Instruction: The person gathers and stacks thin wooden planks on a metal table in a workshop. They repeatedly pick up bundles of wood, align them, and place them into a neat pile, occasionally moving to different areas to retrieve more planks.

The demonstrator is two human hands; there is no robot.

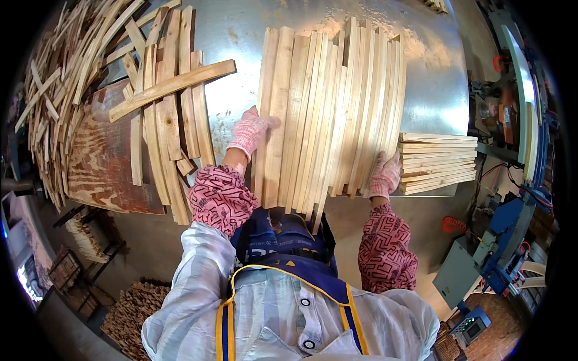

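A wide row of pale wooden strips (pixel 313 114) lies side by side on the metal-topped table, their ends uneven and pointing toward me. My left hand (pixel 251 130), in a pink-and-white knit glove, grips the row's left edge, its thumb side over the outermost strip. Gloved the same way, my right hand (pixel 385 172) holds the row's right edge near its lower end. Its fingers sit between the row and a small stack of shorter-looking strips (pixel 438 162) laid crosswise. Some fingertips of both hands are hidden against the wood. A few strips jut past the table's near edge.
Loose strips (pixel 171 108) lie at the left on a reddish-brown board (pixel 99 150), one crossing the others diagonally. Beyond them is a large jumbled wood pile (pixel 66 78). Blue machinery (pixel 506 222) with cables stands at the right. A bundle of sticks (pixel 135 313) sits lower left.
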